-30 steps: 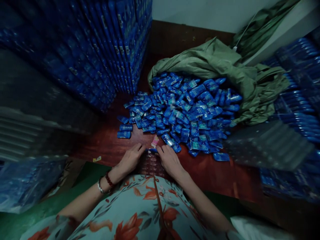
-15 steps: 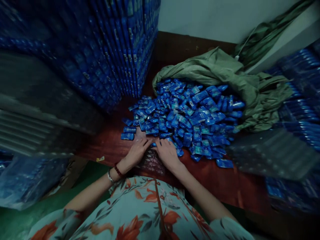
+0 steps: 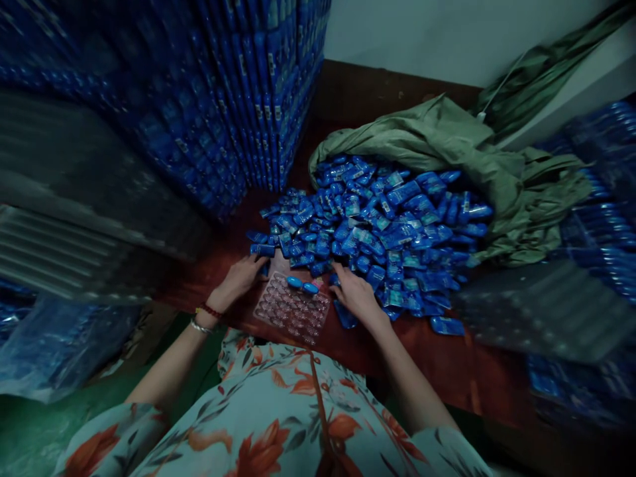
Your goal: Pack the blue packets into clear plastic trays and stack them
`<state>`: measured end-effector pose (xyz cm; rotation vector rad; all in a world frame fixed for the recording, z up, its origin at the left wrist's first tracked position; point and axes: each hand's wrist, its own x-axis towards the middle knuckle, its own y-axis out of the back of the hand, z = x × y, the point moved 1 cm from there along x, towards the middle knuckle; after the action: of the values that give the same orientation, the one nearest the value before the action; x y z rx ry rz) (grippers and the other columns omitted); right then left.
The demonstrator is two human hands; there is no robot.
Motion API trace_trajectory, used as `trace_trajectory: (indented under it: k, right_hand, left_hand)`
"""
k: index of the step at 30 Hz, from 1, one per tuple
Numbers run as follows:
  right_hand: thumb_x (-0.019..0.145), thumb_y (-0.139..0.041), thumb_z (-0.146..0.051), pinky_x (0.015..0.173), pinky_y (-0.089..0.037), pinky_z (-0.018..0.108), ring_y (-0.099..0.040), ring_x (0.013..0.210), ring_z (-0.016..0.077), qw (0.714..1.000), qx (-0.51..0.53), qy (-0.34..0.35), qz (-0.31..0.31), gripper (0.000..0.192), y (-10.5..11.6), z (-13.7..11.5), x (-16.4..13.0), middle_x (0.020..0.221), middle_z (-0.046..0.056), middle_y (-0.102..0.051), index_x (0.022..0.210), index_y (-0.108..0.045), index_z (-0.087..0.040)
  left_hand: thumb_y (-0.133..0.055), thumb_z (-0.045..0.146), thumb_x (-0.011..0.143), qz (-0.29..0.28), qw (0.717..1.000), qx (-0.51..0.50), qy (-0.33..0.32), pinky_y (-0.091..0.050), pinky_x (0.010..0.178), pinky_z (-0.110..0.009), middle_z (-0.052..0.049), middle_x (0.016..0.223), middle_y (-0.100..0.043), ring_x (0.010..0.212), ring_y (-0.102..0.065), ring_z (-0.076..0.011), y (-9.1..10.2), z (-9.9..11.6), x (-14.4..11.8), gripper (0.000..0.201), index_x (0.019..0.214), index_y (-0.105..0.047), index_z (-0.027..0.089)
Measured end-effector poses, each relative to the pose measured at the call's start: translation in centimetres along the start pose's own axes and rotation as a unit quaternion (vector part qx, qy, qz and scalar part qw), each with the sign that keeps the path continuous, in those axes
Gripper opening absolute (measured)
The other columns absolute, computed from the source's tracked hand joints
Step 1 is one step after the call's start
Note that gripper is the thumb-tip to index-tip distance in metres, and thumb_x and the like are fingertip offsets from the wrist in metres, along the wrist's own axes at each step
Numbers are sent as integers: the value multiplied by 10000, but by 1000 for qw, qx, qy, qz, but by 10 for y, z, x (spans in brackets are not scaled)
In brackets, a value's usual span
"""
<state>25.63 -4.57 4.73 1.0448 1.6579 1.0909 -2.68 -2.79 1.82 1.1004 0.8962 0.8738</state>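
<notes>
A clear plastic tray (image 3: pixel 291 311) with rows of small moulded hollows lies in front of me on the reddish-brown tabletop. Two small blue packets (image 3: pixel 302 285) sit side by side at its far edge. Left of the tray, my left hand (image 3: pixel 242 275) has its fingers bent over a small blue packet (image 3: pixel 265 269), which they partly hide. My right hand (image 3: pixel 355 291) is at the near edge of a big heap of blue packets (image 3: pixel 368 232), thumb and forefinger apart beside some of them. The other fingers curl out of sight.
A green cloth sack (image 3: pixel 397 129) lies behind the heap. Tall stacks of blue packs (image 3: pixel 268 99) rise at back left. Grey ridged trays (image 3: pixel 64 252) are piled on the left, with another grey tray stack (image 3: pixel 541 308) at right. More blue packs (image 3: pixel 611 199) stand far right.
My hands have parted from above the tray, the left going left to a packet and the right going right to the heap. Two packets now show on the tray.
</notes>
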Motion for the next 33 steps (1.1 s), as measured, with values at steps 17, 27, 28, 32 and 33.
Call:
trace_trajectory:
  k: [17,27,28,32,33]
  right_hand:
    - [830,-405,-26,842,-486,315,-581,965,200,990,-15,105,94,433,-44,-45,-50,1050,108,-620,1218,-534,-169]
    - [862,-378,-42,799,-472,320,-588,929,219,989,-93,115,0,357,-12,-55,-28,1015,135,-608,1177,-525,-124]
    - [860,-377,-38,811,-469,319,-587,936,217,989,-90,121,2,372,-14,-52,-28,1025,133,-608,1195,-515,-126]
    - [869,-367,-49,819,-460,318,-578,944,212,984,-93,147,27,423,-24,-41,-32,1061,124,-604,1268,-465,-153]
    - [877,-367,-62,812,-457,317,-575,942,215,983,-94,156,38,417,-27,-40,-34,1060,124,-603,1271,-463,-156]
  left_hand:
    - [-381,143,904,142,959,-220,-112,-505,741,-279,-78,926,-589,822,-586,-159,-6,62,-42,251,1087,-550,177]
    - [-344,106,903,152,960,-130,-196,-514,850,-338,-118,1078,-590,1004,-576,-193,-20,46,-30,337,1175,-529,178]
    - [-339,101,902,153,961,-130,-192,-517,841,-328,-119,1072,-588,992,-579,-188,-21,44,-29,341,1176,-528,174]
    - [-328,103,904,139,961,-129,-200,-522,809,-312,-114,1018,-588,936,-586,-179,-24,43,-26,331,1158,-531,164]
    - [-329,110,907,133,962,-127,-202,-519,810,-313,-114,1019,-585,935,-583,-181,-24,44,-25,324,1154,-531,166]
